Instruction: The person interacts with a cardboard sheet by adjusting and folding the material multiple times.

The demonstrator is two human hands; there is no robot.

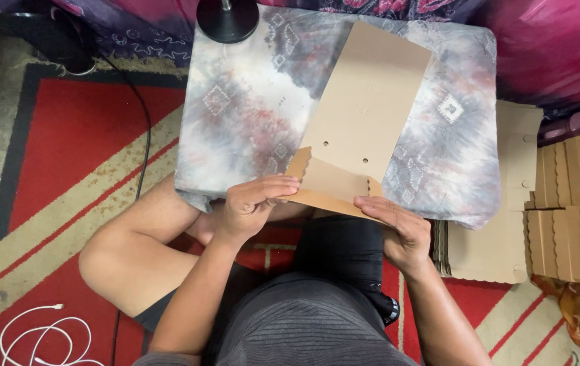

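A flat brown cardboard box blank [364, 102] lies on a low table covered by a grey tie-dye cloth [249, 108]. Its near end has scalloped side tabs and a folded flap [327, 186] that sticks out over the table's front edge. My left hand [253, 203] pinches the left side of that flap, fingers curled over the scalloped tab. My right hand [398, 227] holds the flap's right lower edge from underneath, fingers stretched along it. I sit cross-legged behind the table.
A stack of flat cardboard blanks [500, 237] lies on the floor at right, beside a row of folded cardboard boxes [575, 217]. A black lamp base [227, 19] stands on the table's far edge. A white cable [46, 335] coils on the red patterned rug [66, 149].
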